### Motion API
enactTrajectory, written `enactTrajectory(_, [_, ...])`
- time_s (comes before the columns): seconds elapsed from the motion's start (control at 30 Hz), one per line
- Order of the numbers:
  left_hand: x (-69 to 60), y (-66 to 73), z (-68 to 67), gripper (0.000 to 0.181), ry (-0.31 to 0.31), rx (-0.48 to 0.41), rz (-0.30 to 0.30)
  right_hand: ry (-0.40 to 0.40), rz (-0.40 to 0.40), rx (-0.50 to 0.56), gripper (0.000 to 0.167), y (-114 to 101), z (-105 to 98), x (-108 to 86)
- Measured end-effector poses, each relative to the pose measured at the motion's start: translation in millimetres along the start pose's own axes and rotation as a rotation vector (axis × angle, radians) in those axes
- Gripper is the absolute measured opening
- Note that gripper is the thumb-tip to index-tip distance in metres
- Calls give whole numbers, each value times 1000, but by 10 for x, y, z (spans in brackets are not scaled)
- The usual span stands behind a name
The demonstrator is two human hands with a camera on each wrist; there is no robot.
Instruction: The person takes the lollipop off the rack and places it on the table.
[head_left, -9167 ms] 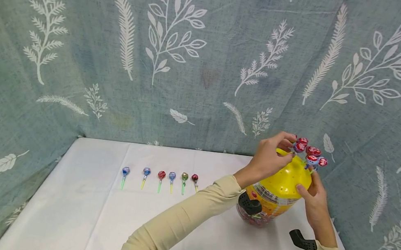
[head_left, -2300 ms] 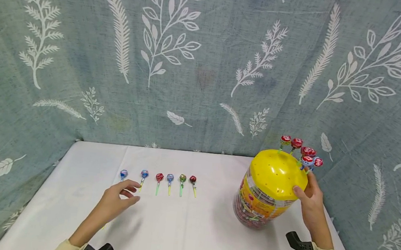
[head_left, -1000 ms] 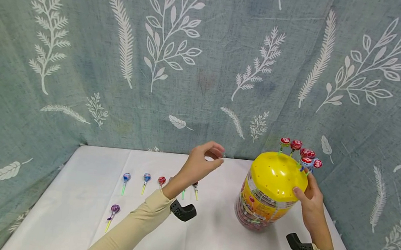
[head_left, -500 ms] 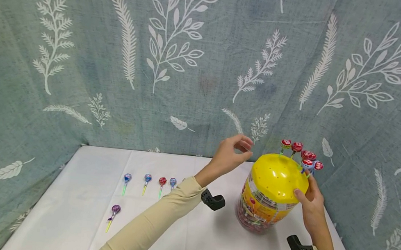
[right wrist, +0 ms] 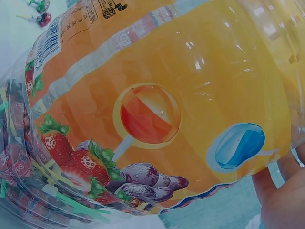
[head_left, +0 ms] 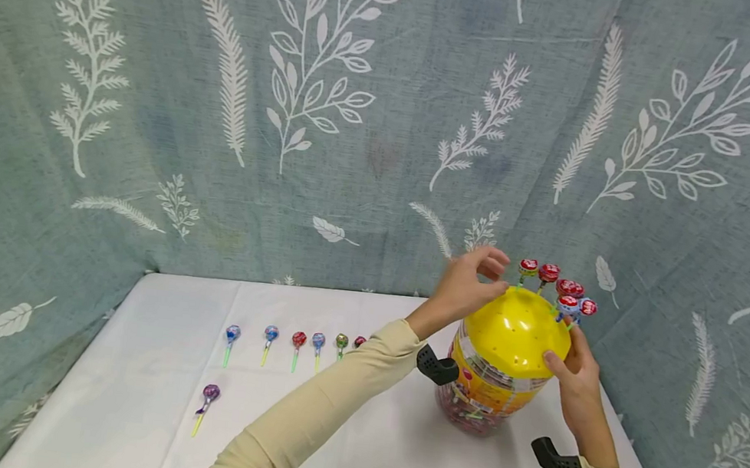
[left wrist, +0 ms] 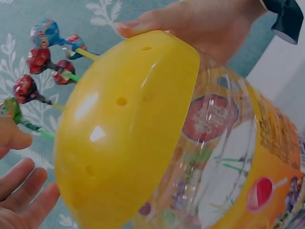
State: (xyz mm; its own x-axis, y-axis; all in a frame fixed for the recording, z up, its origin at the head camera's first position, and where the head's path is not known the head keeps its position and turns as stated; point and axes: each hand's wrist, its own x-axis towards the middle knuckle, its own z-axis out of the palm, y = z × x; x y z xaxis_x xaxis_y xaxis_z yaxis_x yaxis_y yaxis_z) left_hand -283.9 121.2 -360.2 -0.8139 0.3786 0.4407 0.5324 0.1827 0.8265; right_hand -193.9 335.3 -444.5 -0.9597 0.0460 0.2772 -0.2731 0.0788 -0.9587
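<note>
The right hand (head_left: 579,381) grips the domed yellow lid (head_left: 518,331) of a clear, orange-labelled plastic jar (head_left: 494,393) — round, brightly wrapped lollipops (head_left: 549,272) stand along the lid's far edge — with the left hand (head_left: 465,284) just beside them. Seven loose lollipops (head_left: 298,339) lie on a white-covered table (head_left: 121,390).

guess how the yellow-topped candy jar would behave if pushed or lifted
The jar may feel bottom-heavy, since wrapped candy shows low inside. It looks glossy, so could be slippery, and round, so might roll if tipped.

Lollipop row (head_left: 318,341) left of jar (head_left: 494,393)
</note>
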Motion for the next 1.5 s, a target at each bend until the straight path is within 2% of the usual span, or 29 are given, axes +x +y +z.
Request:
enactTrajectory(0.2, [64,26,94,35,11,-8,-3,5,1,-7,63,3,34,-3])
enactTrajectory(0.47, [96,75,169,34,29,-22,60,-6,-8,-7,63,5,43,11])
enactTrajectory(0.67, [110,110,183,29,30,-27,73,1,11,3,63,9,30,12])
enactTrajectory(0.93, [145,140,168,27,57,-26,109,0,10,-11,63,7,23,12])
enactTrajectory(1.2, [174,195,117,28,73,-67,150,5,20,-1,64,16,13,13])
enactTrajectory(1.37, [138,249,41,28,71,-94,168,9,22,7,65,10,2,8])
enactTrajectory(1.5, [59,270,-43,28,82,-79,169,-3,2,12,62,11,-6,2])
